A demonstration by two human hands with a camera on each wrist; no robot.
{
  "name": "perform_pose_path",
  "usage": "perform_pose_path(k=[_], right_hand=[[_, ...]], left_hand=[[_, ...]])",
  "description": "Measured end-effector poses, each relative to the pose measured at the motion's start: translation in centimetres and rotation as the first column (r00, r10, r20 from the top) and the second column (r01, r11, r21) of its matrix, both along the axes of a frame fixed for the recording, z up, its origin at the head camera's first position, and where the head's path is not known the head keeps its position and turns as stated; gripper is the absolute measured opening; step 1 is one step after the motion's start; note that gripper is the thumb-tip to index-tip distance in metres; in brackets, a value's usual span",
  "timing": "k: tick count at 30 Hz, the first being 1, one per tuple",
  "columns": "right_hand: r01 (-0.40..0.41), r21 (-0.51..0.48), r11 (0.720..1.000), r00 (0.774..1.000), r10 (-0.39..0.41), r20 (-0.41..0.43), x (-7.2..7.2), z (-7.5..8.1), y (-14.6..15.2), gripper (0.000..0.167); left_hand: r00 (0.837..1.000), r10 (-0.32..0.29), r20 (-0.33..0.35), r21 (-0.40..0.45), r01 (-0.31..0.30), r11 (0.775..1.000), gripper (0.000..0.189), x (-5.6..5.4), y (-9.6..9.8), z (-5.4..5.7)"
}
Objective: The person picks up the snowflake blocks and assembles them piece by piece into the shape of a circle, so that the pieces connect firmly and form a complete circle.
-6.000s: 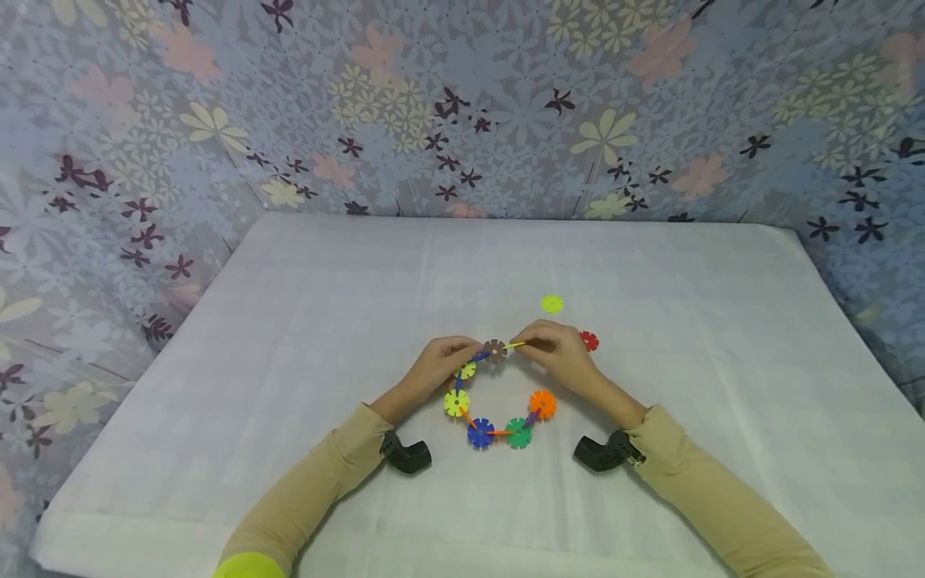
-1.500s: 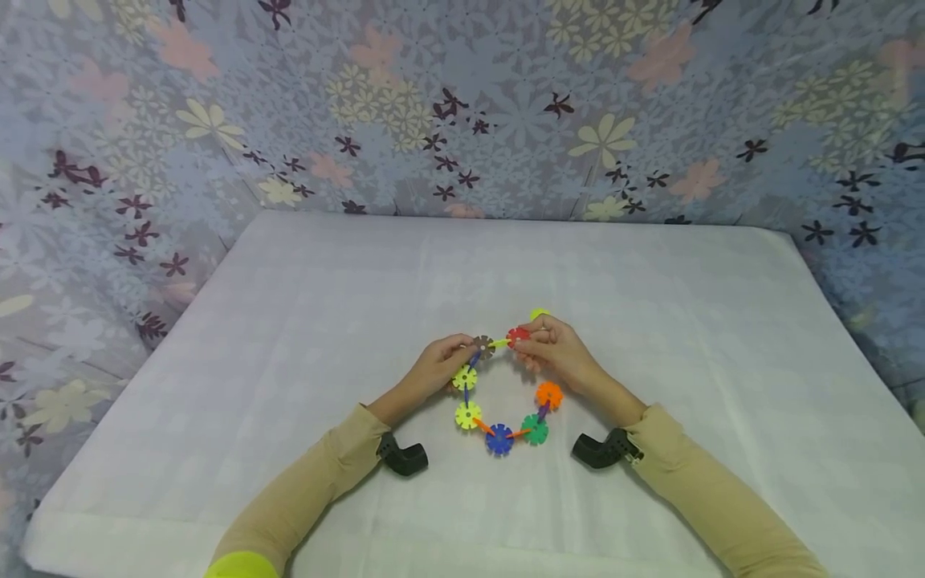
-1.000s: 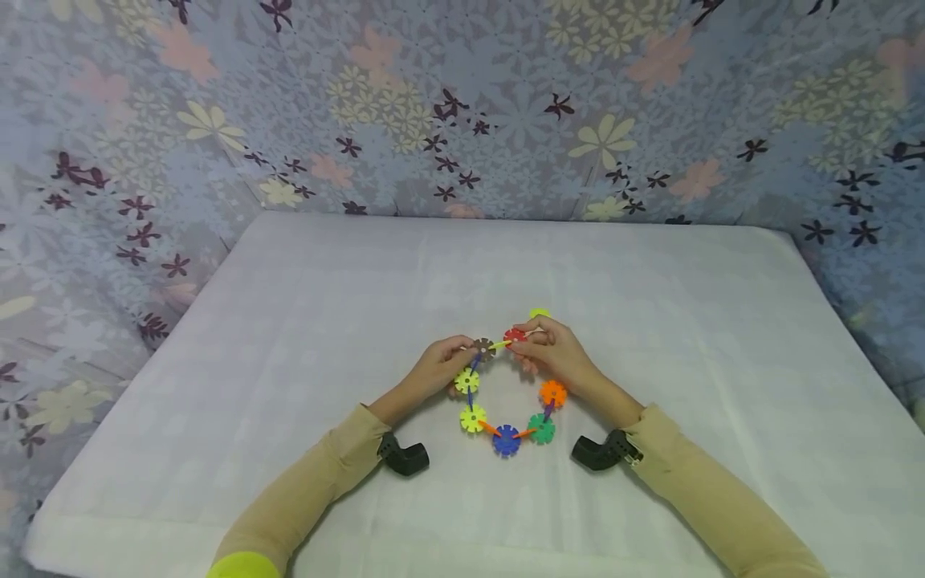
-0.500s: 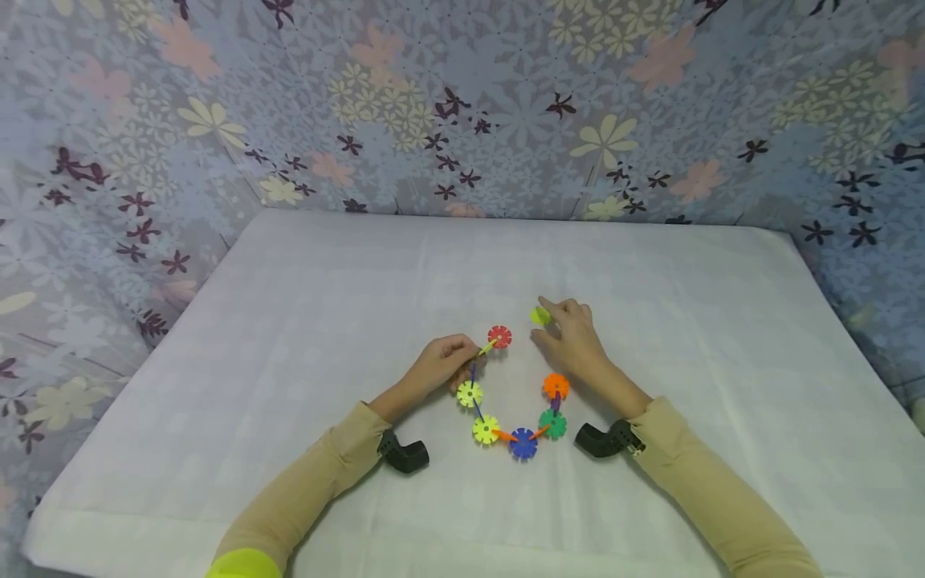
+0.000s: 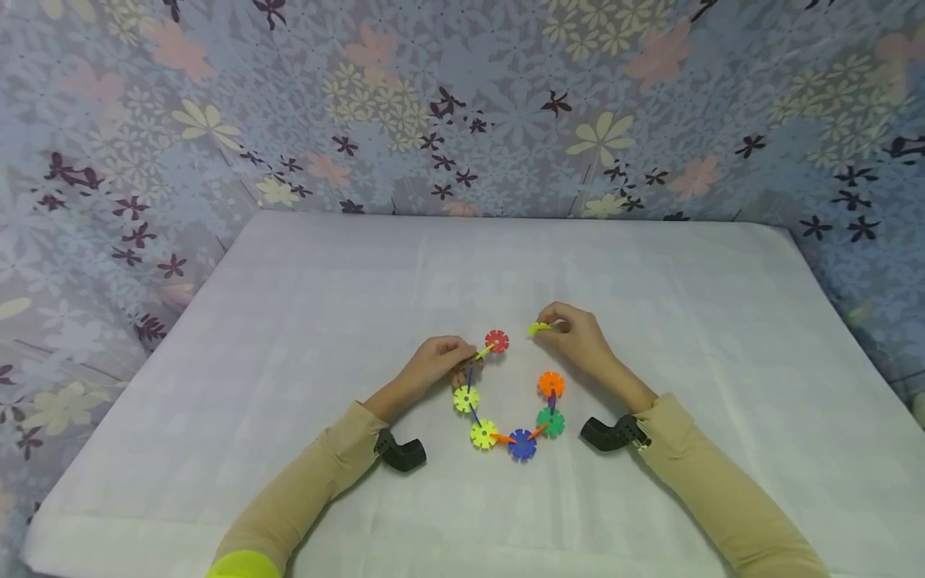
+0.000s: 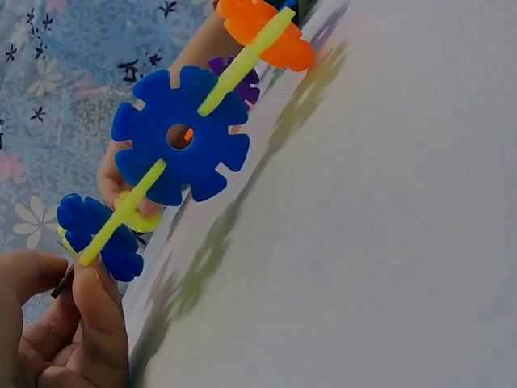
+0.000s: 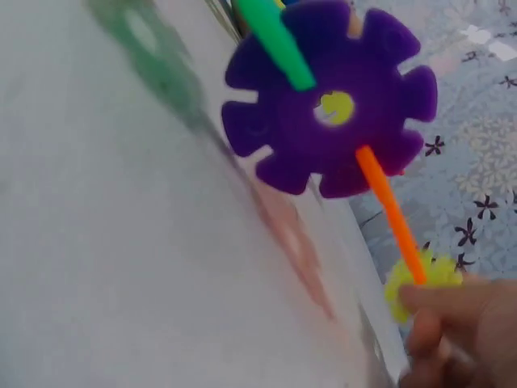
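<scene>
My left hand (image 5: 438,360) pinches a brown notched interlocking disc (image 6: 63,279), mostly hidden by the fingers, within a curved chain of discs. From it a yellow disc (image 5: 485,352), seen edge-on, leads to a red disc (image 5: 496,341) at the chain's far end. Between thumb and fingers my right hand (image 5: 578,337) holds a separate yellow disc (image 5: 538,327), right of the red one. The rest of the chain curves below through yellow discs, a blue disc (image 5: 522,444) and a green disc (image 5: 551,422) to an orange disc (image 5: 552,384) at the other end.
A white cloth covers the table (image 5: 289,305); a flowered fabric (image 5: 506,96) hangs behind it. Black wrist mounts (image 5: 401,453) sit under both sleeves. In the right wrist view a purple disc (image 7: 283,145) of the chain is close to the camera.
The red disc, loose at first, has joined the chain. My right hand has let go of it and picked up the loose yellow disc. The chain has swung to the right below my left hand.
</scene>
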State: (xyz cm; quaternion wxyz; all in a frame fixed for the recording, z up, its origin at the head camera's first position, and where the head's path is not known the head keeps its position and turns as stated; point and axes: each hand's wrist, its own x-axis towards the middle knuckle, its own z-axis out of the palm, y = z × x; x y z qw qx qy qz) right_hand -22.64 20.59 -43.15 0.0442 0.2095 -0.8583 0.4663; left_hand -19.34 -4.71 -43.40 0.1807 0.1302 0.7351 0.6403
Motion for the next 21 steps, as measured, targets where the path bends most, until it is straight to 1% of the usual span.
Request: perform_pose_path(k=[2,6,9,13,15,17,21], right_hand=[[-0.039,-0.082,0.996,0.999,0.041,0.024,0.2,0.2,-0.2,0.009],[-0.086,-0.168,0.982,0.992,0.100,0.073,0.7,0.5,-0.8,0.006],[-0.081,-0.205,0.975,0.986,0.108,0.126,1.1,0.5,-1.3,0.006],[-0.070,-0.258,0.963,0.970,0.127,0.209,1.7,0.7,-1.9,0.007],[-0.070,-0.271,0.960,0.964,0.135,0.230,1.9,0.7,-2.2,0.008],[-0.081,-0.271,0.959,0.964,0.144,0.222,2.0,0.7,-2.4,0.009],[-0.108,-0.244,0.964,0.973,0.153,0.173,2.1,0.7,-2.6,0.009]], left_hand=[[1.000,0.006,0.009,-0.012,-0.006,1.000,0.026,0.0,0.0,0.0],[1.000,0.010,0.008,-0.003,-0.010,1.000,0.025,0.0,0.0,0.0],[1.000,-0.001,0.000,0.017,0.001,1.000,0.024,0.0,-0.1,-0.1],[0.999,-0.033,-0.023,0.049,0.034,0.998,0.023,0.1,-0.2,-0.1],[0.998,-0.049,-0.031,0.066,0.051,0.997,0.023,0.1,-0.3,-0.2],[0.998,-0.056,-0.031,0.071,0.058,0.996,0.025,0.0,-0.4,-0.2],[0.998,-0.066,-0.020,0.070,0.067,0.995,0.031,0.0,-0.3,-0.2]])
